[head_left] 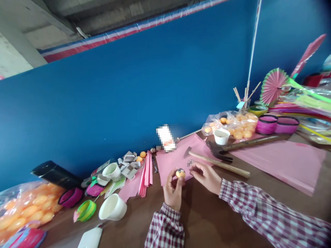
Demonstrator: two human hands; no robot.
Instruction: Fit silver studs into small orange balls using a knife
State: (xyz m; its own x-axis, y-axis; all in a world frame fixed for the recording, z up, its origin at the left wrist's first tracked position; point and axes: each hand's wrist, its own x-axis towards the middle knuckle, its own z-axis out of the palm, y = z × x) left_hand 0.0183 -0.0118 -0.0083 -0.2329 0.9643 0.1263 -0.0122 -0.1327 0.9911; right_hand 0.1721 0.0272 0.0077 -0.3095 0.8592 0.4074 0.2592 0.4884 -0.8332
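My left hand (173,193) grips an orange ping-pong ball (180,174) between thumb and fingers, above the table's front area. Dark and silvery bits cover the top of the ball. My right hand (207,176) is just to its right, thumb and fingertips pinched together; whatever they hold, if anything, is too small to make out. Beside those fingertips, a little heap of shiny small pieces (190,162) lies on a pink paper sheet (172,160). A small hammer (217,162) with a wooden handle lies behind my right hand.
A claw hammer (248,144) rests at the right, near a white cup (221,136) and bagged orange balls (240,129). Folded pink strips (147,174), a paper cup (113,207) and another bag of balls (31,210) occupy the left. A blue panel (129,93) stands behind.
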